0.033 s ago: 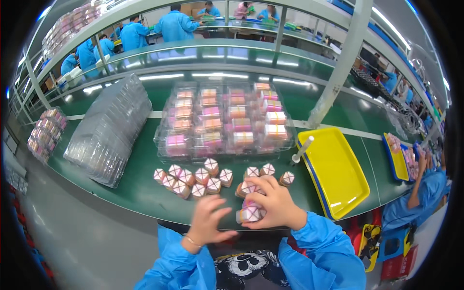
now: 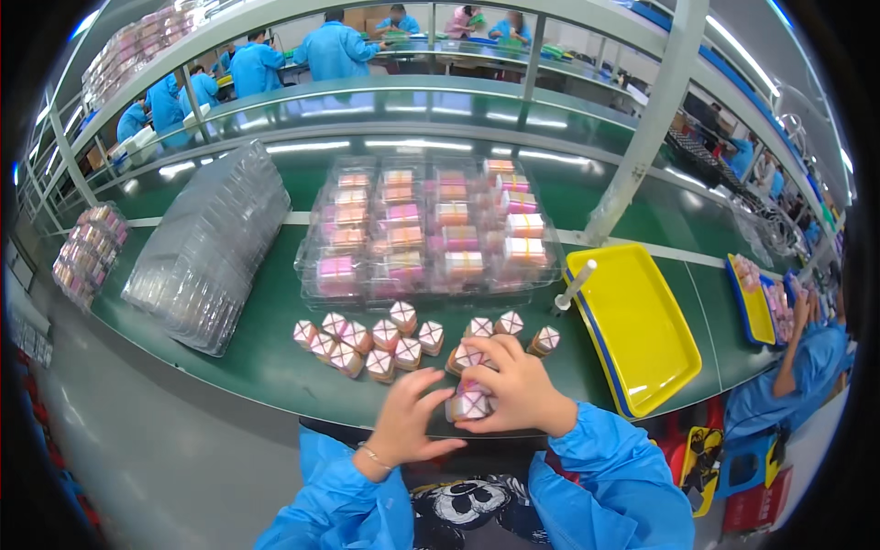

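Note:
My right hand (image 2: 513, 385) curls its fingers and thumb around a small pink-and-white block bundle (image 2: 471, 406) with crossed bands on its top, near the table's front edge. Part of another bundle shows under those fingers. Fingers apart and holding nothing, my left hand (image 2: 410, 417) hovers just to the left of it. Several similar upright bundles (image 2: 346, 358) form a loose group ahead of my left hand. A few more bundles (image 2: 510, 323) stand beyond my right hand. How many lie under the right palm is hidden.
Behind the bundles, a clear plastic tray (image 2: 417, 287) holds rows of them. Stacked clear trays (image 2: 206, 247) lean at the left, beside packed trays (image 2: 89, 252). At the right are a yellow tray (image 2: 642, 330), a short white post (image 2: 576, 284) and a metal upright (image 2: 642, 137). A co-worker (image 2: 797, 367) sits far right.
My left hand has moved a little to the right, closer to the right hand. My right hand has shifted slightly left with the bundle still in its grasp.

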`<action>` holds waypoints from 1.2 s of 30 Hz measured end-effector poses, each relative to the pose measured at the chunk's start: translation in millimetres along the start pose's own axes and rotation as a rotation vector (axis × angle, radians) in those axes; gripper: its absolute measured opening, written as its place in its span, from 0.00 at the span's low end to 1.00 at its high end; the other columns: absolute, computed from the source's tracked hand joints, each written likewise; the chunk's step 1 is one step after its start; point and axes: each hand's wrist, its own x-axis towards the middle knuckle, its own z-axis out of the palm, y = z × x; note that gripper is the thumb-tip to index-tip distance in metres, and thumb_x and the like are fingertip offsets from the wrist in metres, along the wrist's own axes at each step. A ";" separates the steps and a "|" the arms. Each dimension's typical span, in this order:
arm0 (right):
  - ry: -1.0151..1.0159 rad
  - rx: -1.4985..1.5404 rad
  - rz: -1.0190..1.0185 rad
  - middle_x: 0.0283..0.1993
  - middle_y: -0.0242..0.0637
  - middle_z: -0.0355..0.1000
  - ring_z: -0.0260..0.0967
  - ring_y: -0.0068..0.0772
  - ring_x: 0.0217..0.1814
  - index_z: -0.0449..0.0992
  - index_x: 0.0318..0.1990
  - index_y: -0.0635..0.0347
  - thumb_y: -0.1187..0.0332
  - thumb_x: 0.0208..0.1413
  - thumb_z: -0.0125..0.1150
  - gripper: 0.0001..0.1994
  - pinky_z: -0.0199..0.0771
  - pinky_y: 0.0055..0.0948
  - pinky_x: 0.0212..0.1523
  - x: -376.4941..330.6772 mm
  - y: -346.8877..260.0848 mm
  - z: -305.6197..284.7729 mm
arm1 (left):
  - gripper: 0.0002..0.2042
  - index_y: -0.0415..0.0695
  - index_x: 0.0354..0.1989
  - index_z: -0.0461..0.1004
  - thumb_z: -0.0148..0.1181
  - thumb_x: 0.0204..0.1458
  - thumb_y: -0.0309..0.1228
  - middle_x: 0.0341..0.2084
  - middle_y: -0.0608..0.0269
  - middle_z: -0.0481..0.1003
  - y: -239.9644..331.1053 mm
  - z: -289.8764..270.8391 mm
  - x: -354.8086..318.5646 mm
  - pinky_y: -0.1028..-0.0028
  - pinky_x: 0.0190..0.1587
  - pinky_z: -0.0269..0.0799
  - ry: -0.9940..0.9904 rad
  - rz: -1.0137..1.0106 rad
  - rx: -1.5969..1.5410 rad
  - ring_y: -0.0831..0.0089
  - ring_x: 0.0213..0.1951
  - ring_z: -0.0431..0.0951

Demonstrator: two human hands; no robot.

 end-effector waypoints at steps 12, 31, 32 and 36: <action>0.023 -0.061 0.060 0.60 0.41 0.67 0.66 0.47 0.58 0.78 0.45 0.52 0.53 0.41 0.72 0.24 0.77 0.38 0.46 10.1 8.2 19.5 | 0.33 0.42 0.58 0.63 0.72 0.41 0.27 0.61 0.46 0.60 -7.9 23.7 14.1 0.61 0.62 0.65 0.021 -0.306 -0.183 0.47 0.62 0.63; 0.636 -0.174 0.320 0.37 0.32 0.72 0.67 0.39 0.43 0.79 0.31 0.54 0.74 0.40 0.69 0.08 0.65 0.35 0.42 -20.8 5.1 45.4 | 0.29 0.39 0.55 0.65 0.72 0.44 0.25 0.50 0.52 0.69 -4.1 24.3 5.6 0.67 0.51 0.72 0.164 -0.294 -0.182 0.58 0.51 0.73; 0.594 -0.140 0.365 0.37 0.34 0.69 0.67 0.41 0.43 0.79 0.32 0.54 0.73 0.39 0.71 0.10 0.66 0.35 0.42 -32.5 4.2 47.9 | 0.28 0.38 0.55 0.66 0.72 0.44 0.25 0.48 0.53 0.71 -0.7 25.6 6.2 0.69 0.50 0.72 0.176 -0.376 -0.272 0.60 0.50 0.74; 0.401 -0.048 0.455 0.51 0.42 0.65 0.68 0.43 0.46 0.78 0.44 0.55 0.67 0.38 0.74 0.21 0.71 0.37 0.43 -53.3 -6.6 44.2 | 0.23 0.39 0.50 0.71 0.72 0.45 0.26 0.44 0.55 0.73 -1.0 21.9 12.6 0.71 0.48 0.72 0.129 -0.373 -0.236 0.62 0.45 0.76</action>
